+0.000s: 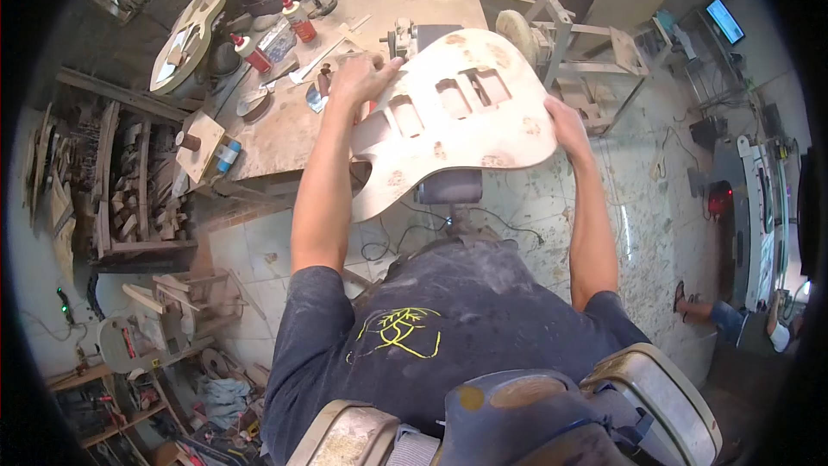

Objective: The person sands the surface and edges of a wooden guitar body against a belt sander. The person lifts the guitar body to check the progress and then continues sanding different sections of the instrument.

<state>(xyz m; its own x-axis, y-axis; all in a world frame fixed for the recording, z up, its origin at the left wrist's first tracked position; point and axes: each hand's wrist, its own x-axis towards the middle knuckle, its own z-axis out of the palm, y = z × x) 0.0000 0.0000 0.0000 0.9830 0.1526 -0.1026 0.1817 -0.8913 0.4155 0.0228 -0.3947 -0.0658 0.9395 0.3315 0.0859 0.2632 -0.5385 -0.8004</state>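
Guitar body [461, 134] of pale bare wood is held up in front of the person's chest, between both hands, its broad face with three cut-out pockets turned up toward the head. Left hand [358, 79] grips it at the upper left edge, fingers bent over the rim; how the thumb sits is hidden. Right hand [567, 125] closes narrowly on the rounded right end, its fingers mostly out of sight behind the wood. Brownish patches dot the face, several near the edges. Behind and to the left spreads a dusty workbench [293, 140], bearing two red-and-white bottles [297, 19], a blue roll [228, 155] beside a small board, and a second guitar body [190, 34] near its far left side. Just below the held piece shows a dark cylinder [448, 187], with cables [414, 229] on the tiled floor [552, 216]. A wooden rack [105, 181] full of scraps stands at left. Far right, a lit screen [724, 21] glows, and another person [759, 328] is partly visible. Pale dust coats the dark shirt [466, 302], above a mask [526, 414] at the lower edge.
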